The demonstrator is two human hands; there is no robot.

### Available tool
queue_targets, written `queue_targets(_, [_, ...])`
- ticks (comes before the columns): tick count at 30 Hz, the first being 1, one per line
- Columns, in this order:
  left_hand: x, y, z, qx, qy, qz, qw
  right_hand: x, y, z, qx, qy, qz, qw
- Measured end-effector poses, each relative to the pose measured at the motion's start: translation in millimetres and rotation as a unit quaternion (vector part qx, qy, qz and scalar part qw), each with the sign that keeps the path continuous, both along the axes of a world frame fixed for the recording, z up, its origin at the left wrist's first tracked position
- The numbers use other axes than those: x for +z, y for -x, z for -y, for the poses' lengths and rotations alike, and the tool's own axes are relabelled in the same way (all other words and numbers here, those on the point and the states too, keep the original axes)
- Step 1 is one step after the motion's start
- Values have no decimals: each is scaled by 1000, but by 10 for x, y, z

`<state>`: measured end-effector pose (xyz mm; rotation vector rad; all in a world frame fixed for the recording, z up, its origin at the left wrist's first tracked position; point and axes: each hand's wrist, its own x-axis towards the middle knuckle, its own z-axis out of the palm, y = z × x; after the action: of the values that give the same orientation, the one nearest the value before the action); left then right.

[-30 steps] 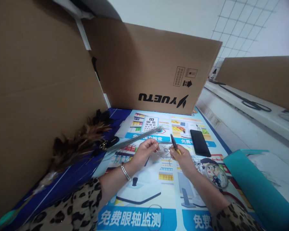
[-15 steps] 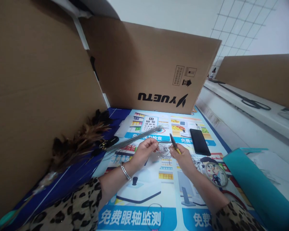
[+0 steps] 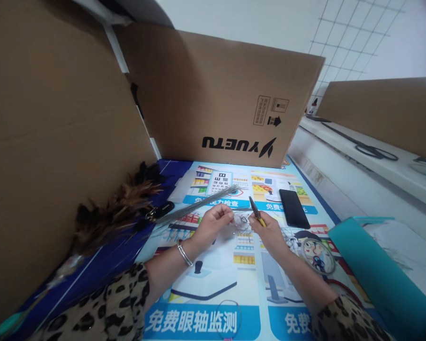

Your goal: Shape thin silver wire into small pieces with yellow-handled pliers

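My right hand (image 3: 269,228) is closed round a pair of pliers (image 3: 257,210) with yellow-and-black handles, its dark jaws pointing up and away from me. My left hand (image 3: 215,225), a silver bangle at its wrist, pinches a thin wire (image 3: 238,222) between thumb and fingertips. Fine loops of this wire span the gap between both hands, too thin to trace fully. Just beyond the left hand lies a bundle of straight thin wires (image 3: 199,204), slanting across the table.
A black phone (image 3: 294,209) lies right of the pliers. Near my right forearm are a round clear dish (image 3: 318,255) and a teal box (image 3: 376,279). Brown feathers (image 3: 117,213) lie at left. Cardboard panels (image 3: 227,94) wall the back and left. A thin wire ring (image 3: 229,318) lies in front.
Almost nothing differs. Both hands keep their places and holds, and the view has shifted very slightly.
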<state>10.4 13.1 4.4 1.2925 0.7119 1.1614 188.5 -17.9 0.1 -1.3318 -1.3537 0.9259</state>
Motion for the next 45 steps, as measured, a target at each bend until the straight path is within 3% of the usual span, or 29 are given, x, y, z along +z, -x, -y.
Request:
queue_targets(16, [8,-14,24,7,-23,-37,999,69,28,62,-36,-50,118,991])
queue_targets(26, [-1,-27,51,-22,-11,-36,999,44,28,68,-59,-60,170,982])
queue_targets(45, [9,-94,155,-47,40,-37,997,-29,41,64,-115,-111,333,929])
